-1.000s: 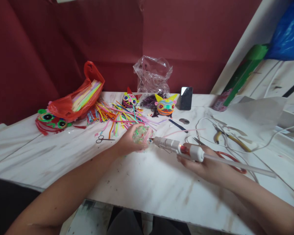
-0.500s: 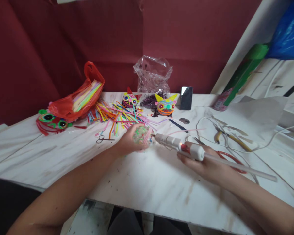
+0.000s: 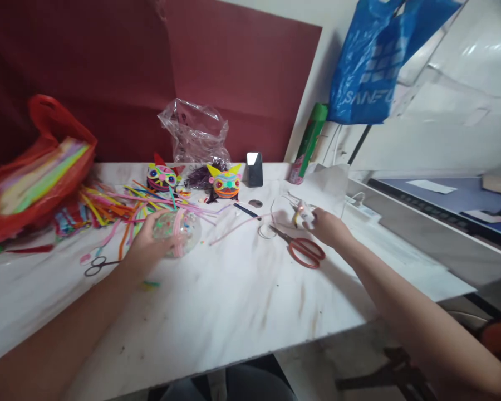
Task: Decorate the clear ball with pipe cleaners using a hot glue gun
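My left hand [image 3: 149, 240] is wrapped round a clear ball [image 3: 186, 233] with coloured specks inside and a pink band round it. Farther right, my right hand [image 3: 326, 225] grips the white glue gun [image 3: 304, 214], whose small light glows; most of its body is hidden by the hand. Red-handled scissors [image 3: 304, 252] lie just left of and below that hand. A thin pink strip [image 3: 237, 225] lies between the hands.
Two colourful animal heads [image 3: 226, 184] [image 3: 162, 176] sit at the back beside a phone [image 3: 254, 169]. Pipe cleaners [image 3: 108, 206] and a red bag [image 3: 62, 128] are at left, above small scissors [image 3: 95, 266]. A blue bag [image 3: 361, 83] hangs at right.
The view has swung right. My right hand has carried the glue gun away from the ball, toward the back right. The red-handled scissors now show fully. My left hand still holds the ball.
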A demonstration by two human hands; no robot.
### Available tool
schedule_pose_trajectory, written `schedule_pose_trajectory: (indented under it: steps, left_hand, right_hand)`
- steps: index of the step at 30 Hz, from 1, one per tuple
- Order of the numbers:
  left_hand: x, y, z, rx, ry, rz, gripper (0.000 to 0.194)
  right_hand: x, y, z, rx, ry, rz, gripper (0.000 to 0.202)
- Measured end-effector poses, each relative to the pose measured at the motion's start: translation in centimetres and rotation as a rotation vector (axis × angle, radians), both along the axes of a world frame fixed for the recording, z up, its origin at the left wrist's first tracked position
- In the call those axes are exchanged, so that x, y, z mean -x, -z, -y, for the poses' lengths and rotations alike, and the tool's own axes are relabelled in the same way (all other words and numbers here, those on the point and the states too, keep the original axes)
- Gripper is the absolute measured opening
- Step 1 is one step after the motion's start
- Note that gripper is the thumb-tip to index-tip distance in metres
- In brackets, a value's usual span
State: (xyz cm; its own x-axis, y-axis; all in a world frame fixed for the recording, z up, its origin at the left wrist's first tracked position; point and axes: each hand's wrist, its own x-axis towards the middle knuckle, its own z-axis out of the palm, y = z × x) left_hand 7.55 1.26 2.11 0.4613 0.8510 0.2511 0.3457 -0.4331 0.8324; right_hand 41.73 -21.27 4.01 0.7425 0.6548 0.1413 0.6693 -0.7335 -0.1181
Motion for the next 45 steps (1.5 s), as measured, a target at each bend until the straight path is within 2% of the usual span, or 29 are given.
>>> schedule_pose_trajectory:
  steps: [3,5,7,9,10,12,15,18,20,22,25,27,30,31,33,34,36,41,45]
  left_hand:
    - [-0.1,-0.4,0.8,0.057,-0.037,0.041,0.069]
    - [-0.3,-0.4,1.1,0.075,-0.039,0.061,0.073]
    - [-0.4,-0.2,1.2,0.071,-0.015,0.098,0.073]
    - [-0.4,0.0,1.1,0.060,0.001,0.114,0.072]
    - [-0.4,0.0,1.1,0.059,0.003,0.114,0.071]
    - [-0.3,-0.3,1.2,0.076,-0.005,0.107,0.071]
    - [-0.2,-1.1,2.0,0.105,0.014,0.085,0.068]
    - [-0.1,-1.8,2.5,0.136,0.068,0.060,0.065]
    - [0.1,-1.7,2.3,0.159,0.065,0.058,0.070]
    - [0.1,-1.2,1.5,0.165,0.056,0.072,0.073]
    - [0.0,-0.5,0.3,0.153,0.132,0.099,0.070]
    - [-0.1,-0.4,0.1,0.161,0.159,0.080,0.067]
    - [-0.1,-0.8,1.1,0.222,0.184,0.017,0.067]
    - [-0.1,-0.9,1.7,0.250,0.186,0.014,0.069]
    - [-0.2,-1.0,2.6,0.316,0.240,0.040,0.074]
    - [-0.3,-1.0,3.0,0.338,0.294,0.049,0.075]
    - [-0.3,-0.8,3.2,0.326,0.343,0.070,0.074]
    - [0.0,-0.5,3.0,0.225,0.384,-0.008,0.082]
    - [0.1,-0.5,3.0,0.201,0.410,-0.041,0.085]
  right_hand:
    - [-1.4,1.7,0.3,0.087,0.018,-0.037,0.036]
    - [-1.7,2.1,0.5,0.125,-0.002,-0.047,0.038]
    - [-1.5,1.9,1.0,0.158,-0.016,-0.045,0.042]
    - [-0.6,1.1,1.4,0.107,-0.083,0.013,0.039]
    - [0.1,0.5,1.4,0.026,-0.171,0.066,0.033]
    - [2.3,-0.4,0.5,-0.223,-0.492,0.141,0.018]
    - [7.1,-0.8,-2.8,-0.232,-0.847,0.075,0.025]
    - [11.6,0.6,-7.6,-0.151,-1.091,0.051,0.024]
    - [13.2,2.0,-10.5,-0.111,-1.105,0.081,0.019]
    - [13.4,3.2,-12.8,-0.079,-1.062,0.114,0.011]
    - [12.7,3.3,-14.0,-0.095,-1.017,0.145,0.007]
    - [12.4,2.0,-13.4,-0.155,-0.999,0.149,0.010]
    - [12.9,-1.1,-11.0,-0.316,-1.035,0.126,0.029]
    - [13.2,-2.1,-10.0,-0.399,-1.071,0.107,0.029]
    - [13.4,-3.5,-8.5,-0.657,-1.266,0.035,0.018]
    - [13.4,-3.8,-8.0,-0.685,-1.316,0.015,0.014]
    - [13.3,-3.6,-7.6,-0.674,-1.329,0.020,0.013]
    - [13.6,-1.6,-8.4,-0.535,-1.389,0.123,0.018]
    - [14.1,-1.2,-8.5,-0.523,-1.417,0.198,0.016]
